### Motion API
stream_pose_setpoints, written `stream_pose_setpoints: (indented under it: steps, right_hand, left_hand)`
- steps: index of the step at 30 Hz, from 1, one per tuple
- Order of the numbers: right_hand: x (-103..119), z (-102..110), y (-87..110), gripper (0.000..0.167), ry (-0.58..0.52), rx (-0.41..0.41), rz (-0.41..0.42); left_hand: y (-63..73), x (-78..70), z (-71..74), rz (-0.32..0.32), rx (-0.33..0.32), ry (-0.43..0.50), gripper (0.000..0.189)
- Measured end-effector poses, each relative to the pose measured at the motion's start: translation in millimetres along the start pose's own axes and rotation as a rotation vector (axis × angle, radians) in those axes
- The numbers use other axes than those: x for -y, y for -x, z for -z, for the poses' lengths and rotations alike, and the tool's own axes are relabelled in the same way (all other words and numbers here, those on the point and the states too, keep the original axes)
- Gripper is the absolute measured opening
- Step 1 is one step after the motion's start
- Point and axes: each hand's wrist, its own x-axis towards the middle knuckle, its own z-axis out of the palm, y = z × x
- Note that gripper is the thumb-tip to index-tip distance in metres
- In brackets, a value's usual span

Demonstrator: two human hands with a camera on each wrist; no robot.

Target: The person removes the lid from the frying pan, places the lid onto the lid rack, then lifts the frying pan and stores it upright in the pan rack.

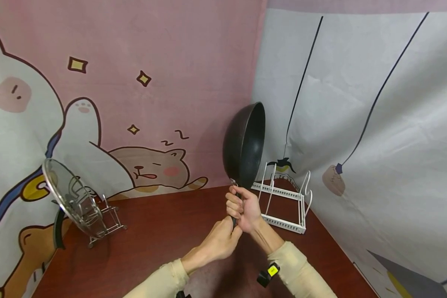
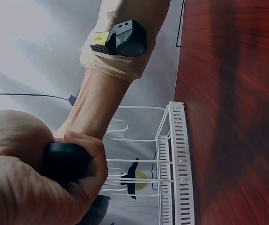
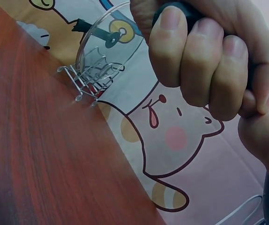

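Note:
In the head view a deep dark wok is raised above the table on its side, its open face turned right and its handle pointing down. My right hand grips the handle just under the bowl, fingers curled round it. Lower on the same handle, my left hand holds the end, close against the right hand. The left wrist view shows the black end of the handle sticking out of the grip. Most of the handle is hidden by the hands.
A glass lid leans in a small wire stand at the left. Behind the right hand stands a white rack with upright wire dividers. The reddish-brown table meets printed cloth walls at the back and right.

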Motion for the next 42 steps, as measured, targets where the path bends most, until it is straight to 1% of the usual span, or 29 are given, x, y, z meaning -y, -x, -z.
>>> stream_pose_setpoints:
  steps: [10,19,26,36,42]
  right_hand:
    - [1.0,5.8,4.0,0.047,-0.019,0.009,-0.006]
    - [4.1,11.8,9.1,0.049,-0.025,0.036,-0.019]
    - [5.8,14.2,13.2,0.048,-0.037,0.034,-0.024]
    - [6.8,17.5,18.1,0.049,-0.051,0.019,-0.023]
    - [6.8,21.1,20.4,0.051,-0.06,0.026,-0.024]
  left_hand:
    - [-1.9,1.5,-6.7,-0.002,0.011,0.014,0.007]
    - [-2.7,1.3,-13.0,-0.012,0.01,0.028,0.009]
    - [-4.4,1.8,-18.4,0.009,0.014,0.026,0.008]
    - [-5.0,1.4,-22.8,-0.008,0.003,0.033,0.007]
    - [-6.6,3.0,-26.5,0.01,0.012,0.04,0.007]
